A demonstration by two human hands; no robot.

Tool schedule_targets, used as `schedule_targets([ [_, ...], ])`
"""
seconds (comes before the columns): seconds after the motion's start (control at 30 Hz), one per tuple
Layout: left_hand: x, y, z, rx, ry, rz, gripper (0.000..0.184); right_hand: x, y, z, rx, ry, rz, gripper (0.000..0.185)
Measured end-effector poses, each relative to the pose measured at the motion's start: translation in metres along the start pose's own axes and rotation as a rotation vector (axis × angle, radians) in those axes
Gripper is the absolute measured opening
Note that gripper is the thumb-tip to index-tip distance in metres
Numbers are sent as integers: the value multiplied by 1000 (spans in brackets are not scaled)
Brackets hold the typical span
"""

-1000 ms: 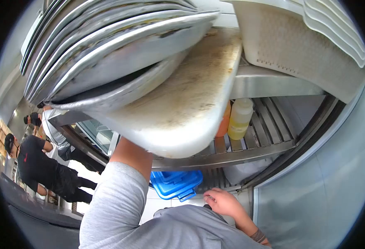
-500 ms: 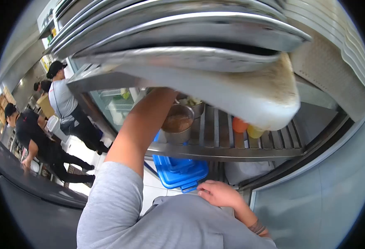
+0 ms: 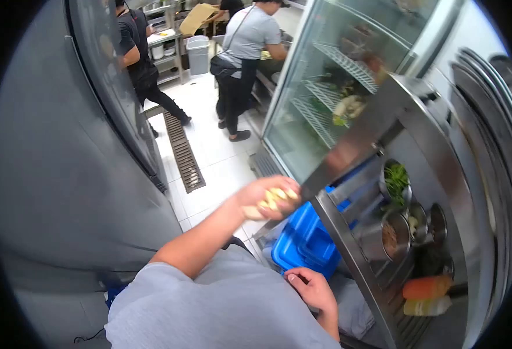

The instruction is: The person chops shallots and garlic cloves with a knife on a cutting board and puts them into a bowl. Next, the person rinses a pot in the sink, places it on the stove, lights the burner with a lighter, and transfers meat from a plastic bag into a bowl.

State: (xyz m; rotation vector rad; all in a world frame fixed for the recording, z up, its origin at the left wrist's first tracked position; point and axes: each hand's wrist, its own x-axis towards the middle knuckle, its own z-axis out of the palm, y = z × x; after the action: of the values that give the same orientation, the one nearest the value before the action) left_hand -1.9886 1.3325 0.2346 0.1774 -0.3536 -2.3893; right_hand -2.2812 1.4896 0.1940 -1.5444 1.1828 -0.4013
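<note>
My left hand [image 3: 272, 199] is cupped around a handful of pale yellow chunks [image 3: 275, 198], too blurred to name, in front of the steel shelf's edge. At my waist, my right hand [image 3: 314, 289] hangs loosely with its fingers slightly bent and nothing visible in it. A blue plastic box [image 3: 306, 244] sits low between the two hands. Metal containers stand on the slatted shelf [image 3: 365, 231]: one has chopped greens [image 3: 395, 179], another a brownish food [image 3: 389, 239]. Orange [image 3: 426, 287] and yellow [image 3: 427, 306] bottles lie nearby.
A glass-door fridge [image 3: 326, 87] with food on racks stands beyond the shelf. Large trays [image 3: 486, 145] are stacked upright on the right. Co-workers [image 3: 247, 52] stand farther back, past a floor drain [image 3: 180, 148]. A grey steel cabinet [image 3: 52, 151] is on my left.
My left hand has come out from the shelf under the trays, and the yellow chunks now show in it. The view has swung left. My right hand stays by my waist.
</note>
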Motion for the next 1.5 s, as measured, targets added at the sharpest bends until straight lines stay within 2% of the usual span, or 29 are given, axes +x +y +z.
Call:
schedule_targets([
  [0.07, -25, 51, -77, -175, 12, 176, 8, 30, 6, 7, 97, -3, 86, 23],
  [0.1, -38, 73, -106, -173, 228, 303, 9, 47, 7, 11, 78, -14, 102, 23],
  [0.27, -59, 156, -264, -393, 408, 413, 15, 145, -9, 36, 89, -86, 194, 21],
  [0.37, -69, 199, -302, -407, 383, 423, 14, 224, -22, 63, 196, -119, 267, 25],
  [0.43, -77, 229, -319, -406, 387, 427, 15, 277, -30, 79, 162, -93, 426, 24],
  [0.5, -86, 264, -326, -375, 473, 389, 15, 325, -38, 93, 133, -132, 436, 24],
  [0.53, -89, 279, -340, -403, 421, 364, 17, 347, -43, 97, 133, -152, 458, 24],
  [0.77, -129, 409, -382, -298, 572, 433, 18, 501, -57, 114, 113, -154, 441, 23],
  [0.8, -132, 426, -402, -309, 522, 428, 18, 521, -52, 112, 88, -146, 425, 21],
  [0.9, -146, 474, -433, -277, 548, 456, 19, 584, -50, 106, 59, -160, 427, 20],
  [0.97, -157, 513, -441, -269, 626, 469, 22, 635, -55, 102, -58, -203, 461, 21],
  [1.03, -174, 546, -463, -256, 691, 458, 21, 697, -63, 102, -153, -241, 426, 25],
  [1.07, -183, 565, -475, -255, 713, 456, 21, 734, -63, 104, -238, -271, 336, 27],
  [1.13, -201, 599, -485, -230, 852, 478, 20, 816, -81, 109, -399, -301, 185, 30],
  [1.2, -217, 633, -468, -281, 1086, 517, 21, 893, -137, 117, -432, -361, 127, 34],
  [1.27, -243, 657, -475, -331, 1067, 560, 20, 974, -201, 136, -462, -423, 58, 39],
  [1.33, -264, 682, -471, -340, 1076, 607, 20, 1044, -262, 151, -557, -575, -142, 40],
  [1.37, -270, 692, -472, -361, 1072, 646, 20, 1078, -289, 162, -574, -589, -148, 40],
  [1.43, -286, 708, -488, -440, 1039, 723, 21, 1143, -335, 187, -689, -704, -318, 39],
  [1.5, -296, 729, -511, -512, 1005, 802, 22, 1202, -380, 216, -693, -753, -361, 37],
])
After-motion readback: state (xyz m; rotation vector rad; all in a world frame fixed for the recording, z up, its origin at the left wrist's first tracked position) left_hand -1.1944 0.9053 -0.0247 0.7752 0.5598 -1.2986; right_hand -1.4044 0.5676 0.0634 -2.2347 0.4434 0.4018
